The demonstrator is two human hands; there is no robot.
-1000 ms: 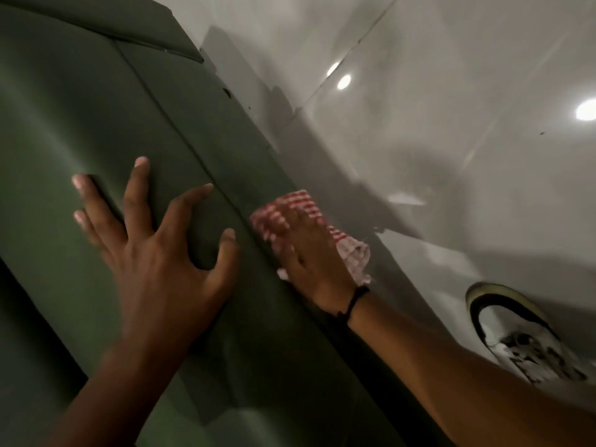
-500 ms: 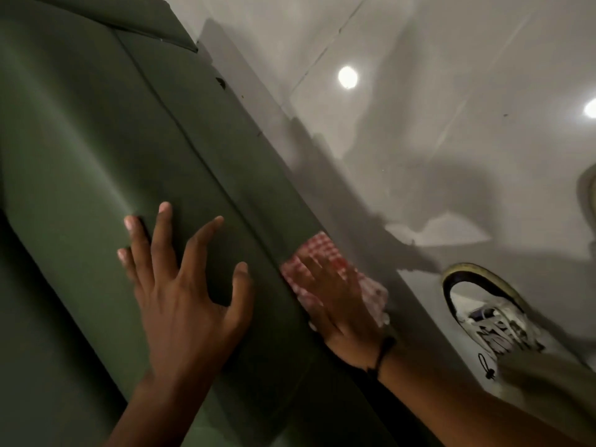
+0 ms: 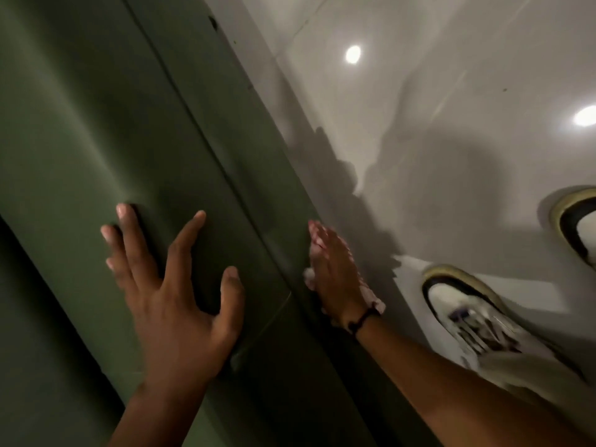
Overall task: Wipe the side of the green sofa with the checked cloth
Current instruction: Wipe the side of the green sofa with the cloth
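Note:
The green sofa (image 3: pixel 96 130) fills the left half of the head view, its armrest top facing me and its side panel dropping away toward the floor. My left hand (image 3: pixel 174 291) lies flat on the armrest top with fingers spread, holding nothing. My right hand (image 3: pixel 335 272) presses the red-and-white checked cloth (image 3: pixel 371 300) flat against the sofa's side panel. The hand covers most of the cloth; only pale edges show at the fingertips and by the wrist. A black band circles the right wrist.
A glossy pale tiled floor (image 3: pixel 419 91) stretches to the right and reflects ceiling lights. My white shoe with a black-and-cream sole (image 3: pixel 464 314) stands close to the sofa's base. A second shoe (image 3: pixel 577 221) shows at the right edge.
My right hand has slid the cloth down the sofa's side, so less cloth shows. The view has swung, and my left hand has shifted along the armrest top.

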